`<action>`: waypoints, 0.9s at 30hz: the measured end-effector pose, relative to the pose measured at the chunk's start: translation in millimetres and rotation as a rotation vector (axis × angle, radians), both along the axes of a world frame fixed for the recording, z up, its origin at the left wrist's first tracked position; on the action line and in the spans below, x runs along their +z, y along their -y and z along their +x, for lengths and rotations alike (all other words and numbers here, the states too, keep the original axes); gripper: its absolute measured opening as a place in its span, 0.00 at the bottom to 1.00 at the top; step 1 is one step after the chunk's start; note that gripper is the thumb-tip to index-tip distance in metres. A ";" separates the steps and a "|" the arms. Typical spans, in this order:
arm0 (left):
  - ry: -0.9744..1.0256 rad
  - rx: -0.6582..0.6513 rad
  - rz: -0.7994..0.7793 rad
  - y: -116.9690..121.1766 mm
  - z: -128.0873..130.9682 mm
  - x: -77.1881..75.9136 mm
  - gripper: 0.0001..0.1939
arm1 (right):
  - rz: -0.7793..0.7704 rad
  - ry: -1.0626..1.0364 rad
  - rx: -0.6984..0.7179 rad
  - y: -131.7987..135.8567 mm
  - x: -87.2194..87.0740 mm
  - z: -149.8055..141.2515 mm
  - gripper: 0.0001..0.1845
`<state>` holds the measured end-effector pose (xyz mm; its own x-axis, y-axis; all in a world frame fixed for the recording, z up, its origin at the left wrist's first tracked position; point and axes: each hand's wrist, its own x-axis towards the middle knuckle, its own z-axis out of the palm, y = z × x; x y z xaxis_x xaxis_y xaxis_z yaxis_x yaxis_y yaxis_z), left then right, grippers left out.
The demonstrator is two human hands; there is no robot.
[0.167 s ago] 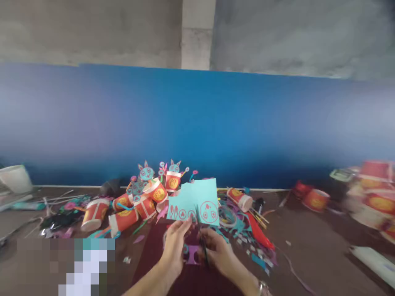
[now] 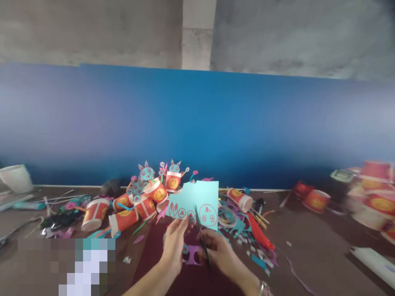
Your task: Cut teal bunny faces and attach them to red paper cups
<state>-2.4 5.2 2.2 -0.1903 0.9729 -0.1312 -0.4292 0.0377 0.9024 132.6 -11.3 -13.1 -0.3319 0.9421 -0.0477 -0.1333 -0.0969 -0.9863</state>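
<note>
My left hand (image 2: pixel 175 243) pinches the lower edge of a light blue sheet of paper (image 2: pixel 207 192), held up over the table. Drawn on it in red are a round face at the right and small ear shapes and circles along the lower left. In my right hand (image 2: pixel 216 248) is a dark pair of scissors (image 2: pixel 203 242), its blades pointing up against the sheet between the face and the circles. Below the hands lies a purple paper scrap (image 2: pixel 194 255) with cut-out curves on a dark red mat (image 2: pixel 151 257).
Red paper cups (image 2: pixel 123 220), some with rabbit faces, crowd the left. Another cup (image 2: pixel 239 199), paper scraps (image 2: pixel 247 234) and a red strip (image 2: pixel 258 232) lie to the right. Stacked cups (image 2: pixel 376 193) stand far right, a white cup (image 2: pixel 16 179) far left. A blue panel (image 2: pixel 197 123) rises behind.
The light blue sheet has tilted slightly, its right side dropping a little. The scissors have shifted slightly against it; both hands stay nearly in place.
</note>
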 end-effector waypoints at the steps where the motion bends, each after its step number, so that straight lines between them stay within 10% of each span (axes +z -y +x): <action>1: -0.003 -0.004 0.016 -0.7 -0.9 0.0 0.21 | -0.016 -0.002 0.006 -0.1 0.3 1.6 0.20; 27: -0.205 -0.076 0.140 -8.6 -1.5 13.8 0.17 | -0.077 0.008 -0.029 -4.8 7.5 31.5 0.24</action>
<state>-3.9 13.8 16.0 -0.1251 0.9913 0.0396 -0.2372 -0.0687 0.9690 164.1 -6.5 -5.6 -0.3035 0.9448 -0.1232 -0.1294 -0.1690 -0.9771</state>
